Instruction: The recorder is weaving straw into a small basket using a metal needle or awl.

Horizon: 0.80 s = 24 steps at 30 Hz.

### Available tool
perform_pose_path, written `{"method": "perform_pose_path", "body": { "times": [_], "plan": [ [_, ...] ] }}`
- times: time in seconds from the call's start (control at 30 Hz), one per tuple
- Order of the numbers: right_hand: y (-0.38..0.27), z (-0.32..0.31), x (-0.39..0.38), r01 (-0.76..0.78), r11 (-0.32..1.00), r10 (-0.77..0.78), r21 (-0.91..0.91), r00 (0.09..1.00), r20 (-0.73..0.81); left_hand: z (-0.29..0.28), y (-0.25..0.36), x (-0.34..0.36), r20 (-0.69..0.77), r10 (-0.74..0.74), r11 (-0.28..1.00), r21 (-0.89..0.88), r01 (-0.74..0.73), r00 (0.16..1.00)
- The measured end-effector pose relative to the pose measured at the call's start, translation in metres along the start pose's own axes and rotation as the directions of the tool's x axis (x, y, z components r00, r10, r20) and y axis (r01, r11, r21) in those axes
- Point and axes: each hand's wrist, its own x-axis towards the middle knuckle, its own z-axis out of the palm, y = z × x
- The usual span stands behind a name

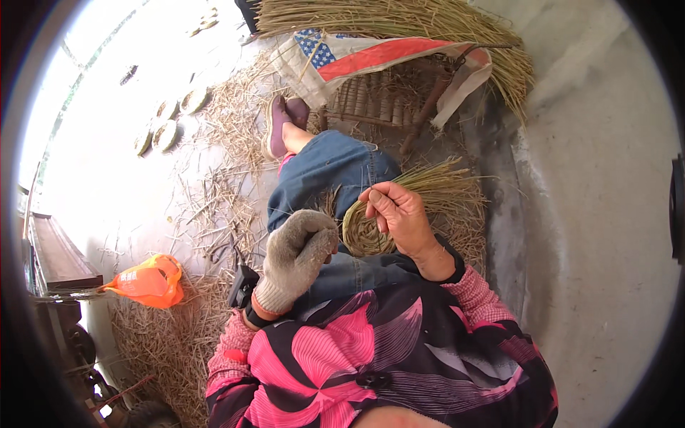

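Observation:
A round coil of straw [364, 234] rests at my lap between my two hands, and loose straw ends [446, 187] fan out from it to the right. My left hand [300, 250], in a grey knitted glove, is closed with its fingers curled in, left of the coil. What it holds, if anything, is hidden. Bare, my right hand [399, 210] is raised over the coil's right edge, thumb and forefinger pinched together. From that pinch a thin dark strand [362, 177] sticks up; I cannot tell whether it is a thread or a needle.
Ahead stands a low wooden chair [371, 100] draped with a printed cloth [385, 57], a big straw bundle [399, 18] behind it. Scattered straw [228, 143] litters the floor. An orange plastic bag [150, 282] lies left; several round woven pieces [165, 134] lie farther off. A wall [592, 178] rises right.

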Motion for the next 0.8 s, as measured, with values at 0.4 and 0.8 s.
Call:
{"method": "perform_pose_path", "body": {
  "times": [0.4, 0.8],
  "plan": [
    [0.0012, -0.0024, 0.0013, -0.058, 0.992, 0.05, 0.112, 0.996, 0.07, -0.0047, -0.002, -0.0042, 0.056, 0.052, 0.999, -0.015, -0.051, 0.997],
    [0.0021, -0.0024, 0.0015, -0.072, 0.986, 0.057, 0.153, 0.994, 0.098, -0.0049, -0.0012, -0.0053, 0.034, 0.1, 0.995, 0.023, -0.101, 0.994]
  ]
}}
